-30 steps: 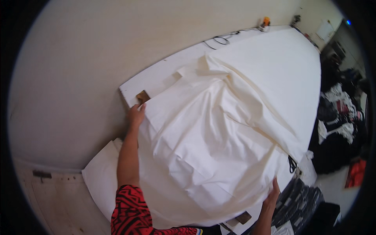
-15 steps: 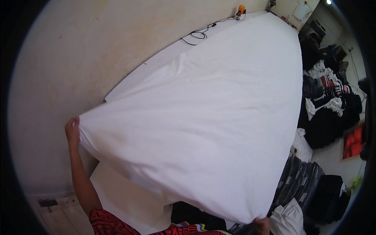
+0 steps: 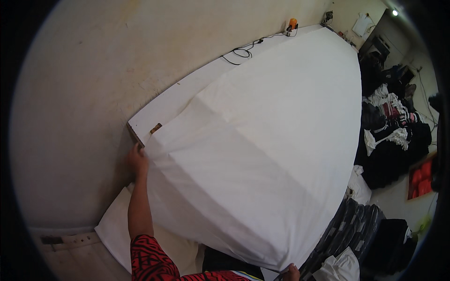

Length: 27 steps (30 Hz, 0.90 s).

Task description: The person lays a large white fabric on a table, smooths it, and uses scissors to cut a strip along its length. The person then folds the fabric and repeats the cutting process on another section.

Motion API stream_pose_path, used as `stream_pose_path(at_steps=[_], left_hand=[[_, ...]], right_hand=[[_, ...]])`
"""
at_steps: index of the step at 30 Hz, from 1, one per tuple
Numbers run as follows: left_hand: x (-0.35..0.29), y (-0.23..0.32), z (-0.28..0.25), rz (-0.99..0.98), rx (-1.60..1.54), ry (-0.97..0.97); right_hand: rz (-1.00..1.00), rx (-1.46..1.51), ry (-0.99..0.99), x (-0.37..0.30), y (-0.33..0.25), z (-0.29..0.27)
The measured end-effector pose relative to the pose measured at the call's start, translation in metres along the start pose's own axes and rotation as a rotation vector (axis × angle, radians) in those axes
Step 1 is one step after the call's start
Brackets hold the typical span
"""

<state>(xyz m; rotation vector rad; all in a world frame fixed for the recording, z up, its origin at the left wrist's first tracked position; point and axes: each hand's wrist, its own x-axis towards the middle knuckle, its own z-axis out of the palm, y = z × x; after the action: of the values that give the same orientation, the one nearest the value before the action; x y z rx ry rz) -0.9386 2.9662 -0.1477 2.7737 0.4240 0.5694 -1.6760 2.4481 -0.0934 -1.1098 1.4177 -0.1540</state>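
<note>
- A long white tabletop (image 3: 187,96) runs along a stained cream wall (image 3: 93,70), and its near corner shows bare just beyond the cloth.
- A large white sheet (image 3: 262,154) lies spread over nearly all of the tabletop, puffed up in the middle, with its near edge hanging off the front.
- The left hand (image 3: 137,160) is clenched on the sheet's left corner, just beside the tabletop's near corner; the forearm comes up from a red and black patterned sleeve (image 3: 152,260).
- The right hand (image 3: 291,270) sits at the lower edge of the view, touching the sheet's low right corner; only its top shows, so I cannot tell how far it is closed.
- A black cable (image 3: 243,50) and a small orange object (image 3: 292,23) lie at the tabletop's far end.
- Dark clothes (image 3: 389,136) are piled to the right.
</note>
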Motion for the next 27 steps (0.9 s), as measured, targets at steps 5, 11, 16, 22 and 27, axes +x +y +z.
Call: stream_pose_path(at_steps=[5, 11, 16, 22, 27], left_hand=[[0.035, 0.050, 0.011, 0.052, -0.210, -0.221], [0.045, 0.020, 0.002, 0.014, -0.229, -0.325], [0.021, 0.088, 0.007, -0.304, 0.069, -0.207], [-0.086, 0.244, -0.020, 0.636, -0.076, -0.041], [-0.122, 0.279, -0.030, 0.223, 0.372, -0.546]], right_hand=[[0.013, -0.283, 0.147, -0.029, -0.035, 0.011], [-0.173, -0.339, 0.187, -0.046, -0.047, 0.004], [-0.189, -0.519, 0.016, -0.001, -0.012, -0.020], [0.082, -0.320, -0.022, 0.031, -0.018, -0.055], [-0.190, -0.536, 0.175, 0.042, -0.066, -0.079]])
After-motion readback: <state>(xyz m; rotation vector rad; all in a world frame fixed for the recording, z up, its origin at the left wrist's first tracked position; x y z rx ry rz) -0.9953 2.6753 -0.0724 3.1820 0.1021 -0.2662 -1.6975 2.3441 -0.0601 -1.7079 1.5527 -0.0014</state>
